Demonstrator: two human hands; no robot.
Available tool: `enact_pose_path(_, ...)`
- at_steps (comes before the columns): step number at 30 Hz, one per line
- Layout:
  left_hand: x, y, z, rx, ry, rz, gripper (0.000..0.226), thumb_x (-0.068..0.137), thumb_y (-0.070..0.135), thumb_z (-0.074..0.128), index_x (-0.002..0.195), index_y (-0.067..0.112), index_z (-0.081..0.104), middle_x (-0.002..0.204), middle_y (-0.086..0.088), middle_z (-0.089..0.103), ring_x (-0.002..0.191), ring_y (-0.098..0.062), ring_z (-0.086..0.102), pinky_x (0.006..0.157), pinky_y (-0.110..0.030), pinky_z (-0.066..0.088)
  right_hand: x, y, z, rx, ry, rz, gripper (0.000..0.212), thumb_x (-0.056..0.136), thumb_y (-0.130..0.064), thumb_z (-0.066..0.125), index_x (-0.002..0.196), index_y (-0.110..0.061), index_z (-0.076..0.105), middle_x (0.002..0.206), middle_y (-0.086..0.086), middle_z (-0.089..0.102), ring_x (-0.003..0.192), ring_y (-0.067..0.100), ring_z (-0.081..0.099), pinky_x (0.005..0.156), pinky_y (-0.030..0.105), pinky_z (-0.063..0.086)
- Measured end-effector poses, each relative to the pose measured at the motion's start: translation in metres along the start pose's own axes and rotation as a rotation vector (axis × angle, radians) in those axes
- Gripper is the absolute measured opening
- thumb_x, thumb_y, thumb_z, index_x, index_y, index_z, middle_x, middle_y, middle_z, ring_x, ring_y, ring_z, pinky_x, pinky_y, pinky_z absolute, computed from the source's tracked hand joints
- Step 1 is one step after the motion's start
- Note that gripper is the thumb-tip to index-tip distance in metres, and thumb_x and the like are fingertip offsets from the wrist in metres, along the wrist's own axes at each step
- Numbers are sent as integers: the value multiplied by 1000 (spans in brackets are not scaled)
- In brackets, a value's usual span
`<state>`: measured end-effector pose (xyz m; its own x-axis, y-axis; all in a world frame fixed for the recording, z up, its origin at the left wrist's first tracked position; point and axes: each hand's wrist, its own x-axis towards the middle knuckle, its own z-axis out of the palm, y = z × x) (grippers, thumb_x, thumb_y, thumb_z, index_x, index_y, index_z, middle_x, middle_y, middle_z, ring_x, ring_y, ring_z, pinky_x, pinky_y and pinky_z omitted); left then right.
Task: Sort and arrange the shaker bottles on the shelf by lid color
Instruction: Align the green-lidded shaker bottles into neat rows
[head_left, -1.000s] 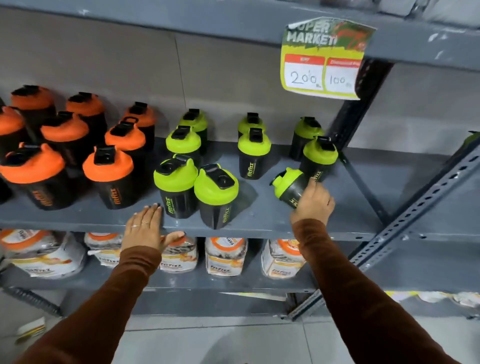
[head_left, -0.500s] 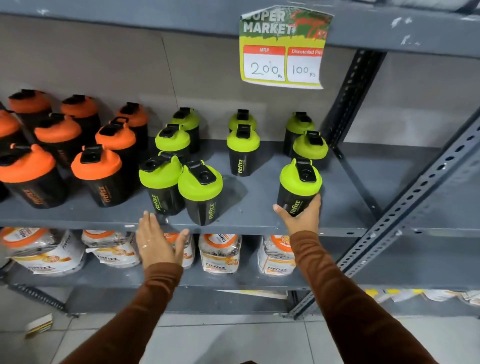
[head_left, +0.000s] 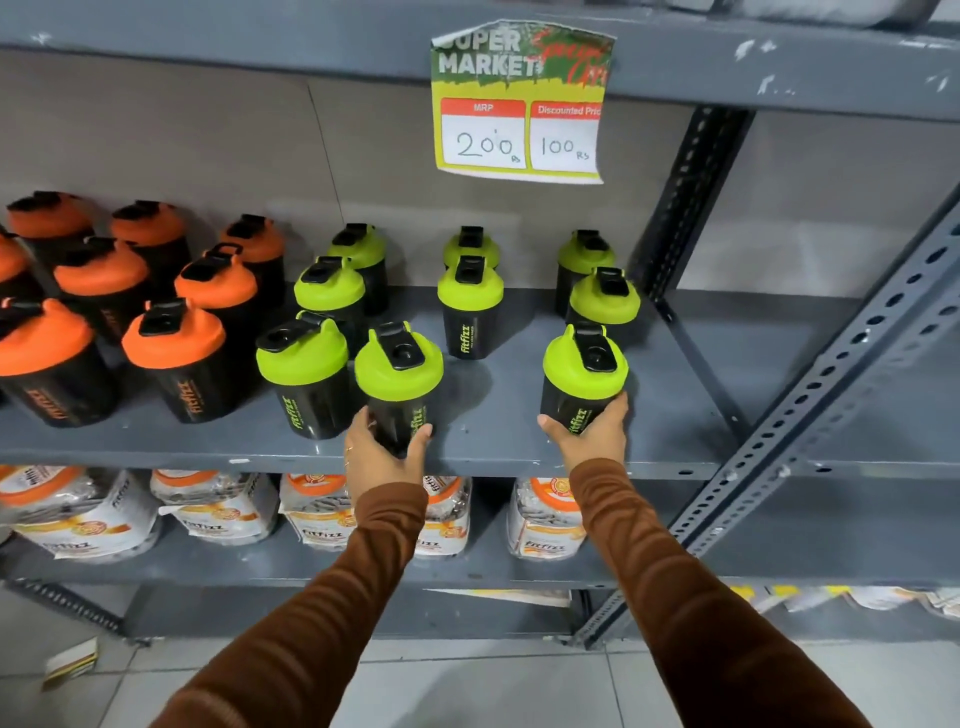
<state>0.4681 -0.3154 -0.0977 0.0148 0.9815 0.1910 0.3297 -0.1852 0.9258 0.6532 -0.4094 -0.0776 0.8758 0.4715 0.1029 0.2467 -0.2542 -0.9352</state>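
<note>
Both hands are wrapped around green-lidded shaker bottles at the front edge of the grey shelf (head_left: 493, 452) — the left hand (head_left: 382, 451) grips 1 bottle (head_left: 399, 382) beside the orange-lidded group (head_left: 130, 306), the right hand (head_left: 592, 439) grips another (head_left: 583, 376) below the price tag (head_left: 519, 104).

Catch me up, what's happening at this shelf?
A person is sorting black plastic shaker bottles by lid colour on a grey metal shelf. The left hand grips one green-lidded bottle at the front, beside the green group. The right hand holds another green-lidded bottle, upright at the front right. Orange-lidded bottles are grouped on the left, green ones in the middle and right.
</note>
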Motion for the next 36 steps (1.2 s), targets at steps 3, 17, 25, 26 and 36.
enact_pose_path(3,3,0,9,3,-106,23,71,71,25,74,129,6,37,125,-18,55,116,-32,51,100,-38,39,1,0,-6,-29,-15,16,103,60,-14,84,138,-7,17,136,18,46,123,34,46,106,39,36)
enact_pose_path(17,24,39,48,18,-223,-8,87,50,36,86,120,10,42,119,-17,58,109,-35,54,92,-36,42,3,-2,-17,-113,-29,88,92,60,-17,84,133,-8,30,128,17,54,117,34,51,99,36,40)
enact_pose_path(25,11,28,49,78,-465,44,85,53,37,85,123,13,43,122,-14,59,113,-34,53,99,-48,42,7,0,-32,-135,24,107,82,59,-20,85,125,-7,38,121,18,58,112,35,54,96,37,43)
enact_pose_path(26,12,27,48,80,-470,37,84,53,36,85,122,13,44,121,-13,61,112,-34,54,98,-48,43,7,0,-33,-138,27,108,81,59,-20,85,124,-6,39,121,18,59,111,35,55,96,37,43)
enact_pose_path(36,14,20,37,40,-502,16,78,50,33,87,114,13,49,114,-12,65,101,-28,61,93,-46,49,1,2,-42,-151,42,84,73,57,-19,86,114,-5,43,118,19,60,109,35,55,95,38,44)
